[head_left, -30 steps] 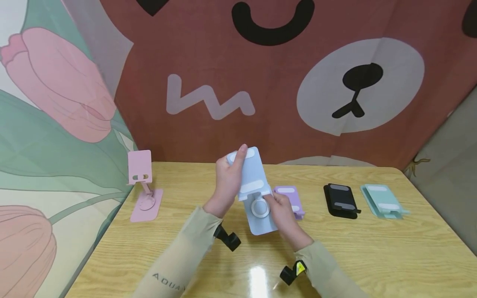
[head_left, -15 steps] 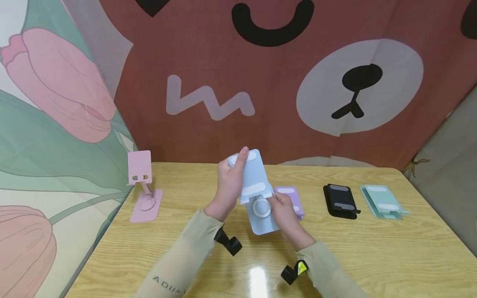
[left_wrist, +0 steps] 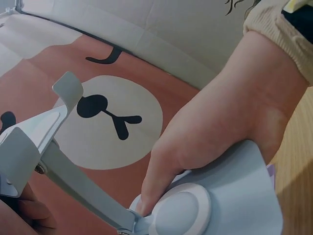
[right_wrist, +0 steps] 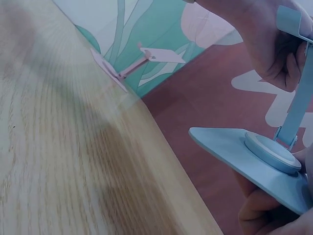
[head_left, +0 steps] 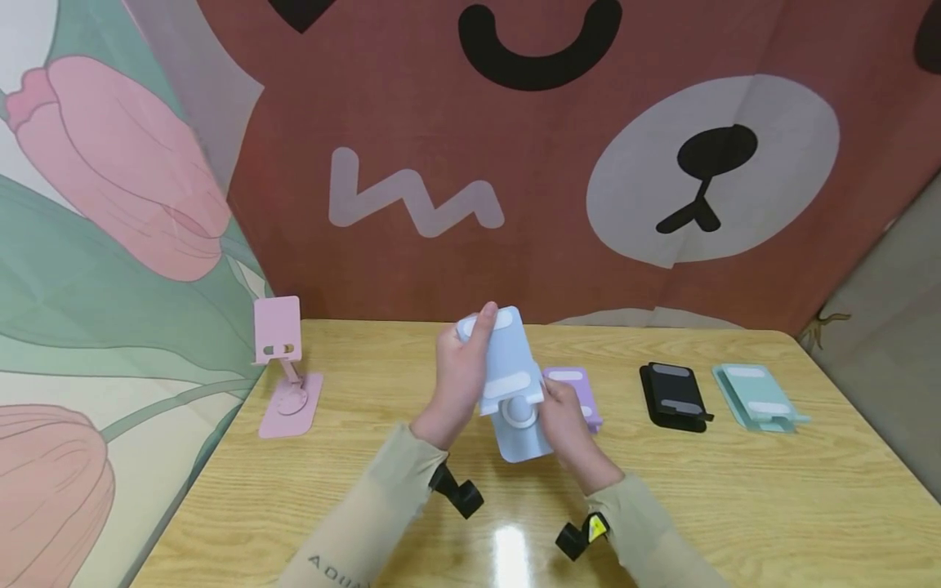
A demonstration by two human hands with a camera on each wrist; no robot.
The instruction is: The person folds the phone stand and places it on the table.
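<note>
Mid-table in the head view, both hands hold a light blue folding phone stand (head_left: 509, 355) above the tabletop. My left hand (head_left: 461, 371) grips the upper plate by its left side, thumb across the front. The right hand (head_left: 568, 420) grips the base at its right edge. In the left wrist view the support arm (left_wrist: 88, 186) slopes from the lipped plate to a round pivot disc (left_wrist: 180, 215) on the base. From the right wrist, the base plate (right_wrist: 225, 147) appears tilted, with right-hand fingers (right_wrist: 259, 205) curled beneath it.
A pink phone stand (head_left: 279, 328) stands unfolded at the table's left. Folded purple (head_left: 577, 392), black (head_left: 672, 392) and mint green (head_left: 757, 396) stands lie to the right on the wooden table (head_left: 353, 482). A printed cloth (head_left: 412, 278) hangs behind the table.
My left hand and the upper plate have moved down and slightly right. The plate now overlaps more of the base in the head view. The right hand stays nearly in place.
</note>
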